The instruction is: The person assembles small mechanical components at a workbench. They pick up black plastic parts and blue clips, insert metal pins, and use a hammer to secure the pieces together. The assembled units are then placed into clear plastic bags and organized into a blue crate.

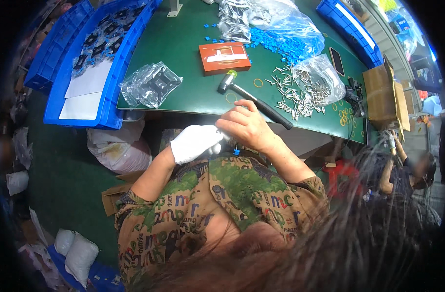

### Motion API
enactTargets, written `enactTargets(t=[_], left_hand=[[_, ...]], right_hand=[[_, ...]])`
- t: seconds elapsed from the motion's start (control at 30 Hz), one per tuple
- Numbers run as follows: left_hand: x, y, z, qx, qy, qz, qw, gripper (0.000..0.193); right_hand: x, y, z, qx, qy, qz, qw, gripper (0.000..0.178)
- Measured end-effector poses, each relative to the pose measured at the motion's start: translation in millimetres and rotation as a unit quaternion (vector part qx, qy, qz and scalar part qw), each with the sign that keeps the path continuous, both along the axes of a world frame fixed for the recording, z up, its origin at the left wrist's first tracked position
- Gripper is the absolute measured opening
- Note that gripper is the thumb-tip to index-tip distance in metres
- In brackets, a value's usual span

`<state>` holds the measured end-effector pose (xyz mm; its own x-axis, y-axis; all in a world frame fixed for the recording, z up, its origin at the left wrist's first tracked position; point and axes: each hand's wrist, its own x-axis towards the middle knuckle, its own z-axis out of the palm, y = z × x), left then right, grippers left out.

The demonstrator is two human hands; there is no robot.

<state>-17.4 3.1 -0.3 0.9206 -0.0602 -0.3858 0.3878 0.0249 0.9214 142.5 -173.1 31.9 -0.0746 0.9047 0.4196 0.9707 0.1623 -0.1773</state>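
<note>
My left hand (195, 143), in a white glove, is closed at the front table edge, close to my body. My bare right hand (245, 125) meets it there, with its fingers bent and pinched together. Something small sits between the two hands, mostly hidden by the fingers. A small blue piece (236, 152) shows just below them. Beyond my right hand a mallet (263, 106) with a black handle and a yellow-green tip lies on the green table (183, 102). To its right spreads a pile of silvery metal pins (286, 95).
An orange-brown box (225, 67) and a bagged black part (152, 85) lie on the table. Many blue plastic pieces (283, 45) are heaped at the back. Rubber bands (345, 118) and a phone (336, 61) are at right. A blue crate (113, 92) stands left; another person (395, 170) is far right.
</note>
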Motion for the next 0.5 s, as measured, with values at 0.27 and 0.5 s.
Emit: enactTargets(t=[0.27,0.5], left_hand=[[-1.3,0.8,-16.7,0.134,-0.194,-0.064,0.97,0.023],[-6.7,-5.8,-11.4,0.146,-0.195,-0.036,0.969,0.023]], right_hand=[[-3.5,7.0,-14.6,0.069,0.018,0.019,0.997,0.039],[-4.2,6.7,-22.0,0.065,0.034,0.012,0.997,0.041]])
